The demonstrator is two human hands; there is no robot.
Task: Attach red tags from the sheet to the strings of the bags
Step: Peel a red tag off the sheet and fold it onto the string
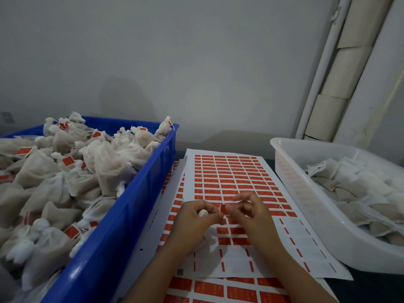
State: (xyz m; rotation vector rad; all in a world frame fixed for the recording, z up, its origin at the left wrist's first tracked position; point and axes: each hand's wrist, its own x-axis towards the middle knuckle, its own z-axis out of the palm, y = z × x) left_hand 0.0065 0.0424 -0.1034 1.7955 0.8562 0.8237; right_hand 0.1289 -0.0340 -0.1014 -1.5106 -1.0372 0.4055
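A white sheet of red tags [231,178] lies on the table in front of me, its near rows peeled bare. Both my hands hover over it at the middle. My left hand [192,221] grips a white mesh bag [203,213], mostly hidden under my palm. My right hand [251,213] pinches a single red tag [223,209] between thumb and fingers, right against my left fingertips. The bag's string is too small to make out.
A blue crate [131,215] on the left is heaped with tagged bags [65,176]. A white tub [306,204] on the right holds bags without tags [360,193]. More tag sheets [218,289] lie beneath, near me. A grey wall stands behind.
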